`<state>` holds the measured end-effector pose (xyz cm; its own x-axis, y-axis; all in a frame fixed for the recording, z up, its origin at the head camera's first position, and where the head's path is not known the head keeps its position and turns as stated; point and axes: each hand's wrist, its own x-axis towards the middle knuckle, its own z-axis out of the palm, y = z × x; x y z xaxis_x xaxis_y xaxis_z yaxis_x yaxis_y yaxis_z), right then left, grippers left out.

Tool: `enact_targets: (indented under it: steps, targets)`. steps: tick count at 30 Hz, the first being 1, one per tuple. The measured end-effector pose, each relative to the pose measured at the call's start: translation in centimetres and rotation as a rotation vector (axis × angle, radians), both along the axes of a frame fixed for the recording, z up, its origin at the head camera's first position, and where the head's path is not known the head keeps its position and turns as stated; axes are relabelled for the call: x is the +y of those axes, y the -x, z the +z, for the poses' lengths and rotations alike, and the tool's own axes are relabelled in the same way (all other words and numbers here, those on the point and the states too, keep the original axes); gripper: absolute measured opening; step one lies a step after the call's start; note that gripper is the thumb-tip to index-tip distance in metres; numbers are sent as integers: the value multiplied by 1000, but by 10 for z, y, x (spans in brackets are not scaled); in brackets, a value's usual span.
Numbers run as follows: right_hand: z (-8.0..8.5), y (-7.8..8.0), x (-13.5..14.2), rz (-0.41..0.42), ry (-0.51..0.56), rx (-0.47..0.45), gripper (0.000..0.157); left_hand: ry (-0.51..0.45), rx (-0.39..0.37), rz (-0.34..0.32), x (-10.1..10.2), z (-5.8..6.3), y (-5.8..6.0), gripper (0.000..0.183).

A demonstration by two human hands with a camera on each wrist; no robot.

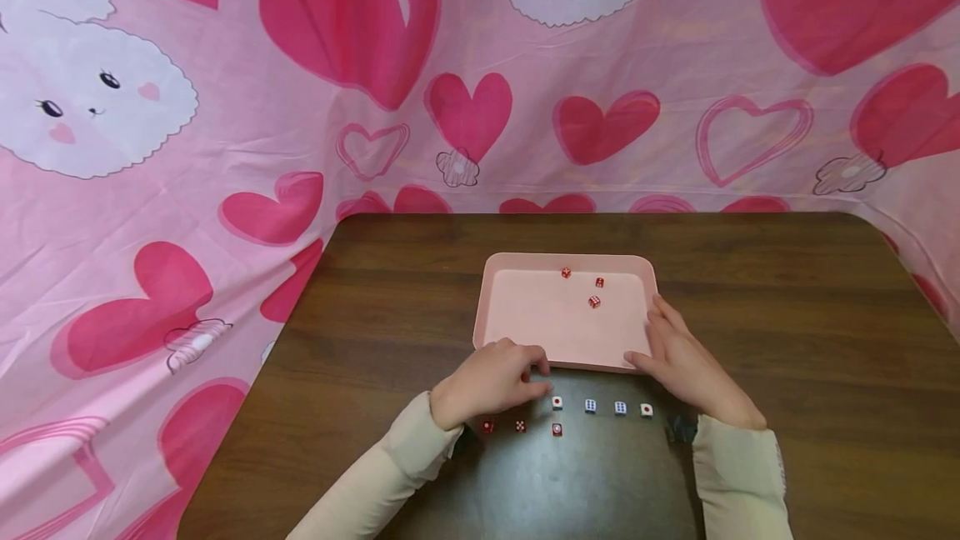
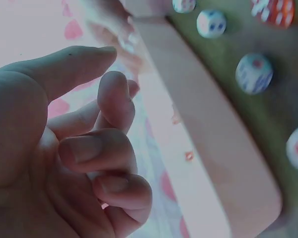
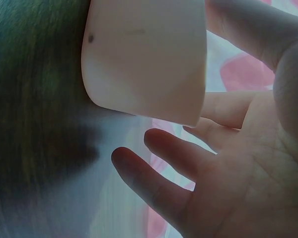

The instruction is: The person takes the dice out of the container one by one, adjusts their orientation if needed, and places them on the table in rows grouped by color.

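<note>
In the head view my left hand (image 1: 491, 382) hovers at the front left of a shallow pink tray (image 1: 487, 307). Its fingers are loosely bent, and the left wrist view shows nothing between thumb and fingertips. A white die (image 1: 557, 402) with a red dot lies just right of its fingertips. My right hand (image 1: 693, 365) holds the tray's front right corner, thumb at the front rim and fingers along the right side. In the right wrist view that hand (image 3: 228, 163) has two fingers spread off the tray corner (image 3: 144, 64). Three red dice (image 1: 594, 302) lie inside the tray.
Several white dice (image 1: 590, 406) form a row before the tray, with three red dice (image 1: 521, 426) in a nearer row. A small dark object (image 1: 681, 429) sits by the right sleeve. The brown table (image 1: 825, 340) is backed by a pink heart-print cloth (image 1: 525, 173).
</note>
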<state>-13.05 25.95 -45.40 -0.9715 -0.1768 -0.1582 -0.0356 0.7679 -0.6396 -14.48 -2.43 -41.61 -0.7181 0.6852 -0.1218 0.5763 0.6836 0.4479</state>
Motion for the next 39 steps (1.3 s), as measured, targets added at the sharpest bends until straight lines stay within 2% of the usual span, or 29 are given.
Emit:
enact_targets:
  steps: [5, 9, 17, 23, 27, 31, 39]
  targets:
    - [0, 0, 0, -1, 2, -2, 88, -4, -5, 42, -2, 15, 12, 16]
    - [-1, 1, 0, -2, 1, -3, 88, 19, 34, 63, -3, 24, 21, 18]
    - [-1, 1, 0, -19, 12, -37, 91, 24, 144, 53, 1, 37, 42, 13]
    - [-3, 2, 1, -12, 6, -22, 90, -26, 197, 42, 6, 44, 61, 12]
    - [-3, 2, 0, -6, 0, -7, 89, -97, 176, 65, 10, 47, 73, 14]
    - [-3, 1, 0, -1, -3, 1, 88, -117, 132, 113, 13, 48, 81, 15]
    - [-2, 2, 0, -11, 14, -17, 90, -133, 172, 160, 20, 52, 100, 16]
